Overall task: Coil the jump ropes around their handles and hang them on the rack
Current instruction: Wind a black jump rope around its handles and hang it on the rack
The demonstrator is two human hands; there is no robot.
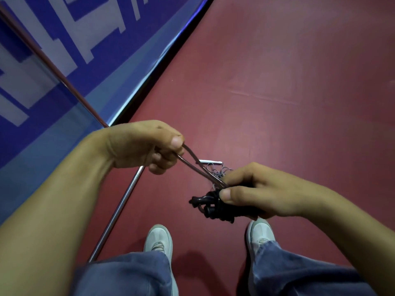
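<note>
My right hand (254,191) grips the black handles of a jump rope (213,207), with dark cord wound around them. A loop of that thin cord (196,165) runs up and left from the bundle to my left hand (147,146), which pinches the loop's end between thumb and fingers. On the red floor behind the hands lies another jump rope with a white handle (210,161) and a tangle of thin cord (220,170). A metal rack bar (119,207) slants from below my left hand down to the left.
A blue banner with white lettering (64,50) stands along the left, with a thin dark pole (53,69) crossing in front of it. The red floor (277,82) stretches to the right. My two white shoes (159,240) and blue jeans are at the bottom.
</note>
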